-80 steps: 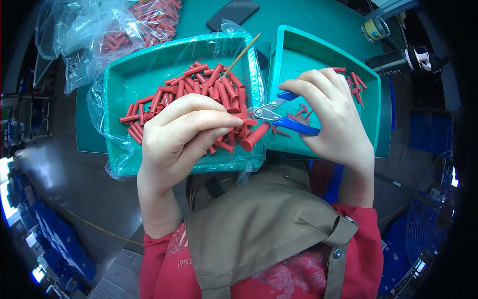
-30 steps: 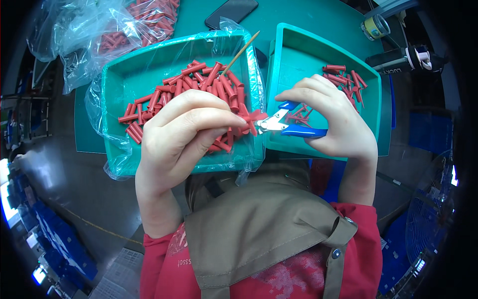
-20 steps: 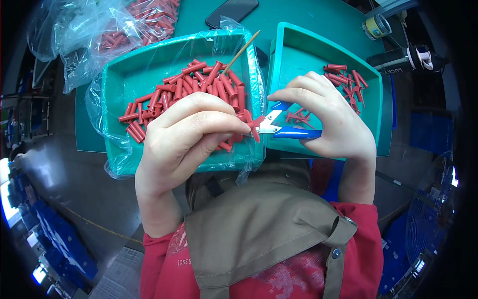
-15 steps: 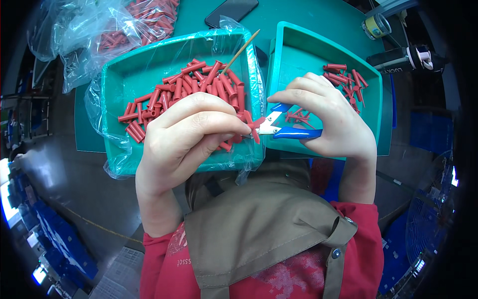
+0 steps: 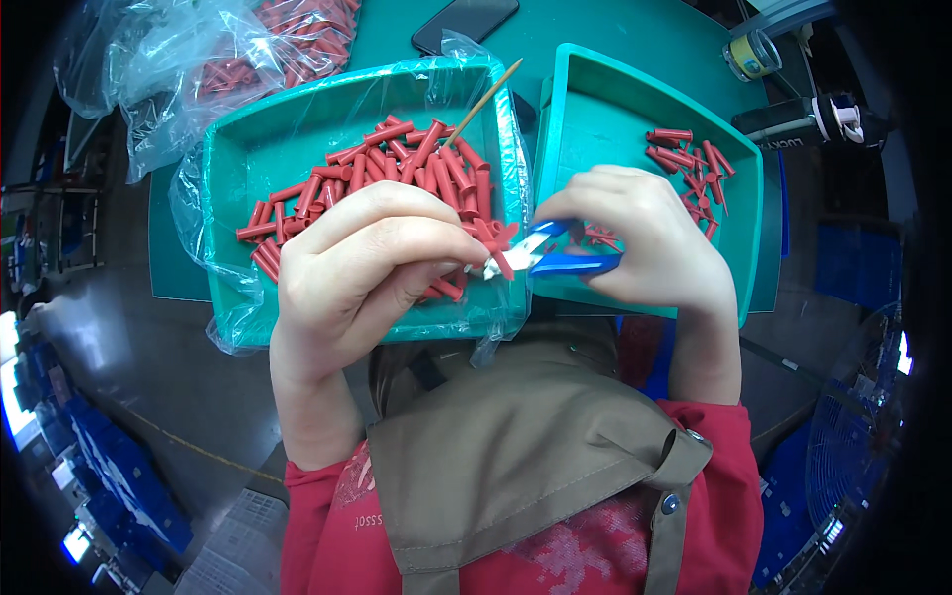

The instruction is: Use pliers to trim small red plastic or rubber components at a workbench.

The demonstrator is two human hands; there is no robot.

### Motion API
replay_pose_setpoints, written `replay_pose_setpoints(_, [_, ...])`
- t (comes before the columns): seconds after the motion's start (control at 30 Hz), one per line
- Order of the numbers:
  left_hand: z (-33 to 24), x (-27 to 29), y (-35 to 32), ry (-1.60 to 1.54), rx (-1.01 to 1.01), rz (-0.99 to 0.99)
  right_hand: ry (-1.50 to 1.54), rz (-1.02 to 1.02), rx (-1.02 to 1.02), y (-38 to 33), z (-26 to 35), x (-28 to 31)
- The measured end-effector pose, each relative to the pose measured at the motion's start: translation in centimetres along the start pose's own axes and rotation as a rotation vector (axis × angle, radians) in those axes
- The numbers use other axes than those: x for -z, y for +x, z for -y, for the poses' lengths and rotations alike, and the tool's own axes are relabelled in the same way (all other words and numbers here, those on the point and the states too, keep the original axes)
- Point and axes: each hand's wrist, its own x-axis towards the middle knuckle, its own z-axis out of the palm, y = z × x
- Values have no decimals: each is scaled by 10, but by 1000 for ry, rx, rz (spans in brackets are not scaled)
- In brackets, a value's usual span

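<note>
Far left, upper corner: clear plastic bags (image 5: pixel 198 69) stuffed with more red pieces, lying on the green table (image 5: pixel 635 30).

Next over: teal tray (image 5: pixel 248 169) lined with a plastic film, holding a loose heap of red plastic pieces (image 5: pixel 397 169), tube-like, flared at one end. Thin wooden stick (image 5: pixel 483 101) leaning out over the tray's far right rim.

Left hand (image 5: pixel 367 268) above the tray's near edge, fingers curled closed, pinching one red piece (image 5: pixel 499 260) between thumb and fingertips; piece tip poking out rightward, just over the gap between the two trays.

Centre: blue-handled cutters (image 5: pixel 555 260), metal jaws meeting the tip of that held piece. Whether the jaws have bitten through or merely touch: cannot tell.

Right hand (image 5: pixel 645 238) wrapped closed round the cutter handles, knuckles up, over the near left part of the second teal tray (image 5: pixel 595 109). Smaller scatter of trimmed-looking red pieces (image 5: pixel 689 159) at that tray's far right.

Judged step: trimming one piece at its end, picked from the full tray, finished ones collecting in the right tray. Likely next: a firm squeeze on the handles, piece kept steady and square to the blades, then a short carry right for the drop.

Far right: tape roll (image 5: pixel 752 55) and a dark tool (image 5: pixel 803 119) on the table edge. Dark phone (image 5: pixel 466 20) at the top.
</note>
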Motion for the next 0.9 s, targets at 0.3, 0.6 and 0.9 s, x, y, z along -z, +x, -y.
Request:
replay_pose_setpoints(0.3, [4,-39,-4,-143,94,68,1282,-414,-362,-14,30,-54])
replay_pose_setpoints(0.6, [4,-28,-26,391,364,-11,746,-843,-397,-37,-5,-50])
replay_pose_setpoints(0.9, [2,-54,-45,711,451,232,159,-725,-644,-66,-14,-55])
